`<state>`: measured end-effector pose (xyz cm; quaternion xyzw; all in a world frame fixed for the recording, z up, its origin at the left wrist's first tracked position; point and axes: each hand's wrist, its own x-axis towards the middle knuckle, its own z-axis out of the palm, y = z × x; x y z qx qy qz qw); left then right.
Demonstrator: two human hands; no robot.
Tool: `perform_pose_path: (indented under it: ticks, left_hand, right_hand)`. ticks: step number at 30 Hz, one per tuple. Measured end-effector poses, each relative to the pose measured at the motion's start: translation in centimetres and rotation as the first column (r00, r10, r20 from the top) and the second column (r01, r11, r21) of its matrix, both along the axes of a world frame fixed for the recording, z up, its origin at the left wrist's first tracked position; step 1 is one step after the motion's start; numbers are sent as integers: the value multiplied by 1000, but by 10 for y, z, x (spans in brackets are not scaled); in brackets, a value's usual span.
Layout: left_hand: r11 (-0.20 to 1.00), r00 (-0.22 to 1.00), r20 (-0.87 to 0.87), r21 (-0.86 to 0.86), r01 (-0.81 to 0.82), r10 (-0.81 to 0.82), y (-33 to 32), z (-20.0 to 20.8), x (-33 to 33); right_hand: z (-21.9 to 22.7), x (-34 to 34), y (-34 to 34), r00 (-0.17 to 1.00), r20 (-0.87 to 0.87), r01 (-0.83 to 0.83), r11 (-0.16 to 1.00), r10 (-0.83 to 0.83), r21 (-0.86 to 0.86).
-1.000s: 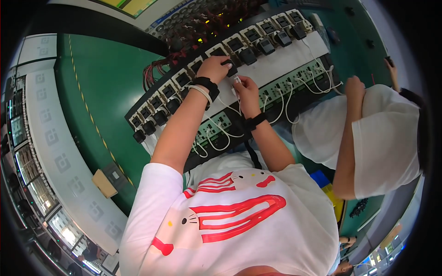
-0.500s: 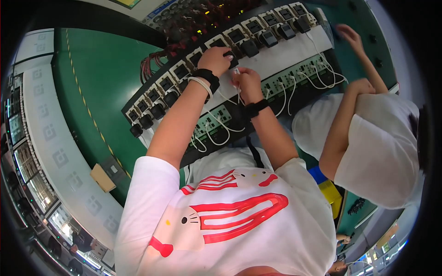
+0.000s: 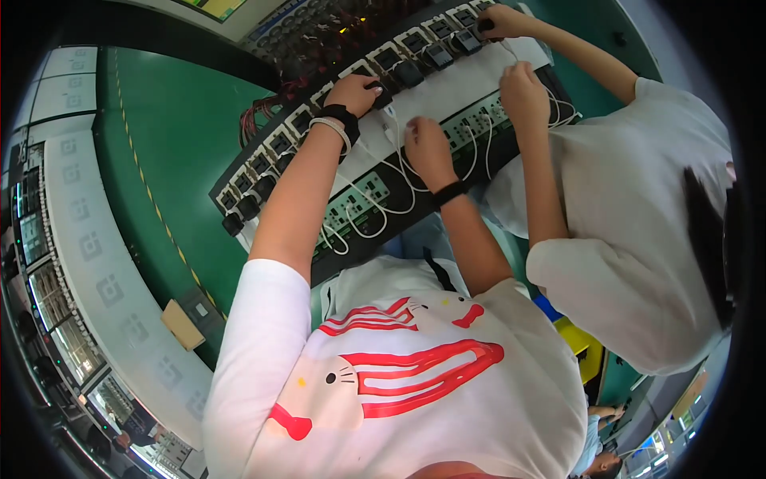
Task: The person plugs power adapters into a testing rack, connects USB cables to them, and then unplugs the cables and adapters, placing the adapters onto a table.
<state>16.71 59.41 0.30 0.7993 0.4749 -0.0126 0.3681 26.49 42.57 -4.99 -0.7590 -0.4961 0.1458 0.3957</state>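
My left hand (image 3: 353,94) is closed round a black power adapter (image 3: 378,97) at the row of sockets. A white cable's plug (image 3: 389,114) sits at the adapter's near side. Just right of that cable, my right hand (image 3: 429,150) is raised over the white panel with its fingers curled. Blur hides whether the fingertips pinch anything. Several black adapters (image 3: 408,73) stand in the socket strip (image 3: 279,142) on both sides of my left hand. Nearer me, white cables (image 3: 375,206) loop from the green port board (image 3: 357,201).
At the right, a co-worker in a white shirt (image 3: 630,199) reaches to the strip's far end, one hand (image 3: 506,22) on an adapter, the other (image 3: 524,96) by a cable. Red wires (image 3: 257,120) bunch behind the strip. A cardboard box (image 3: 183,325) lies to the left.
My right hand has come away from the cable plug by the adapter. My left hand keeps its hold. The co-worker's hands have moved left onto the strip's right end.
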Motion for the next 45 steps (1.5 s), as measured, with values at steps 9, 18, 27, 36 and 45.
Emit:
perform_pose_path:
  ticks: [9, 18, 27, 36, 45]
  left_hand:
    - [998, 998, -45, 37, 47, -45, -2, 1, 7]
    - [988, 997, 17, 134, 78, -81, 11, -8, 54]
    - [997, 999, 34, 61, -39, 37, 12, -9, 72]
    - [989, 992, 81, 105, -101, 93, 3, -10, 70]
    - [994, 991, 129, 90, -56, 44, 3, -10, 73]
  right_hand:
    - [-5, 7, 0, 947, -317, -154, 948, 60, -278]
    - [20, 42, 20, 721, -676, 36, 983, -152, -183]
    - [-15, 45, 46, 761, -639, 83, 993, -115, -80]
    - [-1, 19, 54, 835, -478, 250, 962, -274, -113]
    - [4, 39, 49, 897, -405, 104, 976, -176, -193]
